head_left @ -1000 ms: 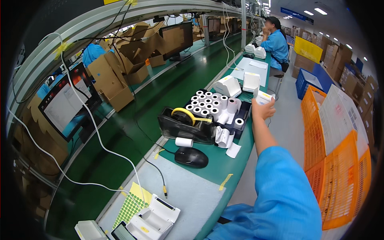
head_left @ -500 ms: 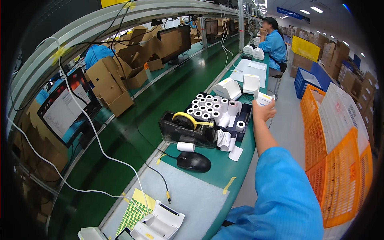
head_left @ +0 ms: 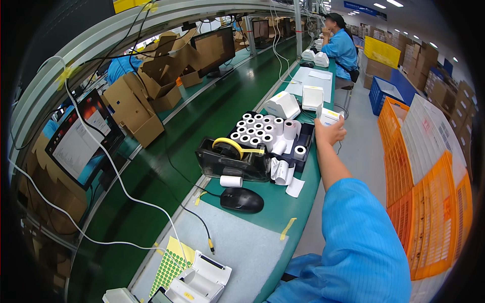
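Observation:
My right hand [head_left: 331, 132] reaches forward along the bench, its fingers wrapped round a small white boxy device [head_left: 330, 117] at the bench's right edge. Two similar white devices, one upright [head_left: 312, 97] and one with a slanted side [head_left: 283, 106], stand just beyond and to the left of it. Close to my wrist lies a dark tray [head_left: 308, 132] of white paper rolls [head_left: 259, 126]. At the near end sits a white receipt printer [head_left: 212, 270] with its lid up, on a pale mat [head_left: 247, 242]. My left hand is out of view.
A black tape dispenser [head_left: 232, 164], a loose roll [head_left: 231, 181] and a black mouse [head_left: 242, 200] are on the bench. A cable [head_left: 206, 230] crosses the mat by a green-dotted sticker sheet [head_left: 166, 270]. Orange crates [head_left: 429, 217] stand right; a co-worker [head_left: 341, 48] sits farther along.
The whole view has shifted slightly, so the bench things appear a little higher and farther left. My right hand keeps its grip on the white device, with little other movement.

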Motion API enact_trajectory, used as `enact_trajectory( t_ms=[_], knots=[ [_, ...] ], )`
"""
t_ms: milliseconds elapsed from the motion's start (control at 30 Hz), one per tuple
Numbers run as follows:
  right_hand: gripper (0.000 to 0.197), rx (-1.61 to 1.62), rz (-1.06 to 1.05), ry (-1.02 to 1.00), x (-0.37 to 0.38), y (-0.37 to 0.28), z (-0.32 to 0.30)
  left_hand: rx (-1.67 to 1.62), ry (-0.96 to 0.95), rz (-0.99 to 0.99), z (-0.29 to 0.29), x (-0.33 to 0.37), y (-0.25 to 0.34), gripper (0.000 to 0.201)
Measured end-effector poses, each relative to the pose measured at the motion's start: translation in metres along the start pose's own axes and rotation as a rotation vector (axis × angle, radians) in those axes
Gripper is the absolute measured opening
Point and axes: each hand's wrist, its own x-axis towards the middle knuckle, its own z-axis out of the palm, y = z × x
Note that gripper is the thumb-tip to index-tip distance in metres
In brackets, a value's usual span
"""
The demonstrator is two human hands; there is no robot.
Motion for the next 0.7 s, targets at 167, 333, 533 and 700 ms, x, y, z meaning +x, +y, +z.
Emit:
enact_trajectory(
  t_ms=[167, 333, 533, 700],
  knots=[
    [0.089, 0.013, 0.000, -0.007, 0.000, 0.002, 0.001, -0.018, -0.002, 0.027, 0.003, 0.000, 0.002, 0.045],
    [0.089, 0.002, 0.012, -0.009, 0.000, 0.000, 0.000, -0.127, 0.046, -0.036, 0.005, 0.003, -0.008, 0.033],
    [0.089, 0.010, 0.003, -0.016, 0.000, 0.001, 0.001, -0.182, 0.111, -0.212, 0.006, 0.003, -0.005, 0.025],
    [0.089, 0.020, 0.003, -0.016, 0.001, 0.003, 0.002, -0.384, 0.104, -0.198, 0.010, -0.003, 0.015, 0.022]
  ],
)
